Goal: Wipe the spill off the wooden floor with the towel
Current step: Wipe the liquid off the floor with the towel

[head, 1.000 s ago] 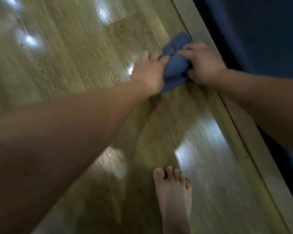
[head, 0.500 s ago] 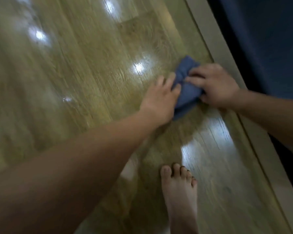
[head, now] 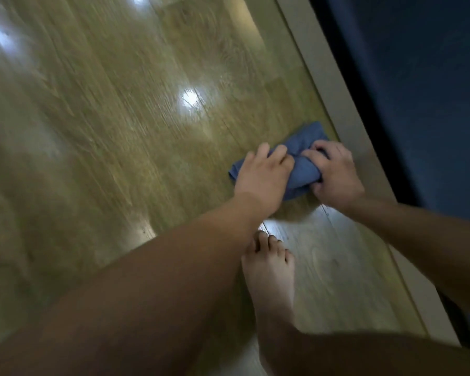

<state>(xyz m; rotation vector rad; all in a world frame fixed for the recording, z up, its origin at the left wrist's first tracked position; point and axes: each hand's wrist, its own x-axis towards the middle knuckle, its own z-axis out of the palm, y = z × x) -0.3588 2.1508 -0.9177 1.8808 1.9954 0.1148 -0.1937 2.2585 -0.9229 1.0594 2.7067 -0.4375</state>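
A bunched blue towel [head: 303,158] lies on the glossy wooden floor [head: 147,131], close to the pale strip along the right. My left hand [head: 263,177] presses on the towel's left part, fingers curled into the cloth. My right hand [head: 334,175] grips its right part, fingers and thumb curled round the bunched fabric. The frame is motion-blurred and I cannot make out any spill on the boards.
My bare foot [head: 269,270] stands on the floor just below the towel. A pale baseboard strip [head: 345,109] runs diagonally along the right, with a dark blue surface [head: 418,90] beyond it. Ceiling lights reflect off the boards.
Both hands and the towel have slid back along the floor toward my foot, staying near the pale strip. The towel looks more bunched under the hands.
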